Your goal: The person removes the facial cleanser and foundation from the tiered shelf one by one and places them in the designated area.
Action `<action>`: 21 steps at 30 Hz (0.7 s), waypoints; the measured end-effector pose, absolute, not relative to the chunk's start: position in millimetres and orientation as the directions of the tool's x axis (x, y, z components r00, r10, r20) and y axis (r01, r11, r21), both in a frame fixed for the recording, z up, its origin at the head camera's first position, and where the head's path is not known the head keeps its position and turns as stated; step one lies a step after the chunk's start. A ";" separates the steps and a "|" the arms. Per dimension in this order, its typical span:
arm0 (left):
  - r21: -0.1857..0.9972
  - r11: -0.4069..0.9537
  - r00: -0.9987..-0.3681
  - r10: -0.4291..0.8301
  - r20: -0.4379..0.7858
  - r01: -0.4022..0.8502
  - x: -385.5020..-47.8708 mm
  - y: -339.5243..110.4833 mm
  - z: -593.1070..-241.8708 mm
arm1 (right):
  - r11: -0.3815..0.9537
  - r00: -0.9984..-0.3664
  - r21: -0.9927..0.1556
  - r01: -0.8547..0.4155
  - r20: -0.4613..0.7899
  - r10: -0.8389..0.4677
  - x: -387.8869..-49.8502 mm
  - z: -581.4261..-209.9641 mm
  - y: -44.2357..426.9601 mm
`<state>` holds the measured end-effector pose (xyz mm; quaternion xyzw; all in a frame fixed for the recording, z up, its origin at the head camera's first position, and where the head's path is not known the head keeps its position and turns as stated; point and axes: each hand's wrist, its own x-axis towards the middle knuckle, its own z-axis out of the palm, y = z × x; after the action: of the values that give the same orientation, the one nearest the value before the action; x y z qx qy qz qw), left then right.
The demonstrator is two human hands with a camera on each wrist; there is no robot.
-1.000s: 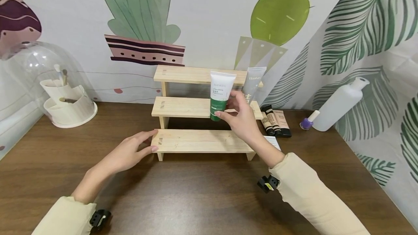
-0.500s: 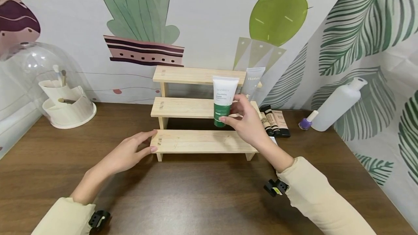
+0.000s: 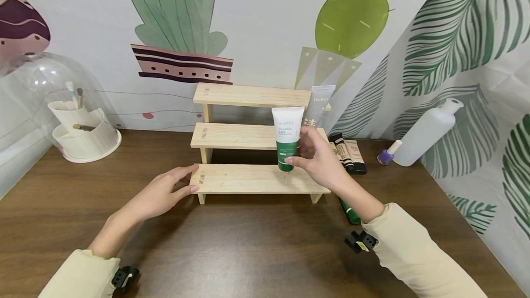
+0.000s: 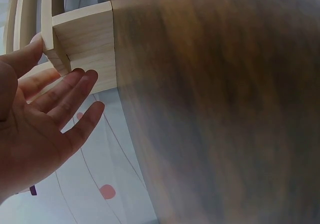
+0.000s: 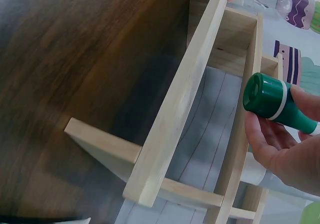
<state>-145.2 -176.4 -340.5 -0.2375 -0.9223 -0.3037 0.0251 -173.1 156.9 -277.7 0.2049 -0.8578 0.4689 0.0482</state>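
Note:
My right hand point(image 3: 316, 157) pinches a white and green squeeze tube point(image 3: 287, 125) upright by its lower part, cap down, in front of the middle step. In the right wrist view the tube's green cap point(image 5: 262, 96) hangs above the lowest board. My left hand point(image 3: 163, 192) grips the left end of the lowest board of a three-step wooden stand point(image 3: 244, 180). The left wrist view has its thumb and forefinger at the board end point(image 4: 60, 59), the other fingers stretched out. A grey tube point(image 3: 320, 102) stands on the stand's right side, its lower part hidden by my right hand.
Small black-capped tubes point(image 3: 352, 155) lie right of the stand. A green tube point(image 3: 351, 211) lies partly under my right forearm. Further right are purple nail polish point(image 3: 386, 156) and a white bottle point(image 3: 426, 134). A clear dome point(image 3: 45, 82) covers a white brush holder point(image 3: 83, 137) at left.
My right hand has brought the white and green tube down and slightly right, from the middle step's height to just above the lowest board. The left hand has stayed on the stand.

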 end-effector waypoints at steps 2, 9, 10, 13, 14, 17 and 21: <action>0.547 0.703 -0.885 0.424 0.192 0.455 -145.5 -176.4 -340.4 | 0.479 -0.914 -0.788 -0.386 0.256 -0.315 -172.3 -277.5 160.2; 0.550 0.702 -0.885 0.426 0.185 0.453 -145.6 -176.3 -339.6 | 0.519 -0.912 -0.769 -0.374 0.205 -0.354 -170.1 -278.4 175.2; 0.550 0.702 -0.885 0.427 0.185 0.454 -145.8 -176.2 -339.5 | 0.518 -0.911 -0.770 -0.373 0.196 -0.363 -170.0 -278.7 177.7; 0.552 0.701 -0.885 0.427 0.182 0.452 -145.5 -176.5 -339.5 | 0.520 -0.910 -0.777 -0.354 0.160 -0.382 -170.2 -280.1 186.0; 0.552 0.700 -0.885 0.428 0.183 0.453 -145.4 -176.6 -339.6 | 0.518 -0.911 -0.783 -0.344 0.144 -0.386 -169.8 -280.0 188.8; 0.553 0.698 -0.884 0.429 0.187 0.456 -145.4 -176.8 -339.8 | 0.519 -0.913 -0.796 -0.312 0.100 -0.395 -168.7 -279.3 197.6; 0.558 0.694 -0.884 0.429 0.187 0.455 -145.2 -176.6 -340.0 | 0.522 -0.919 -0.815 -0.251 0.031 -0.394 -165.8 -277.7 209.8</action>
<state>-145.2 -176.6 -340.0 -0.2402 -0.9201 -0.3086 0.0213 -165.8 209.8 -277.7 0.1856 -0.8687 0.4525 -0.0789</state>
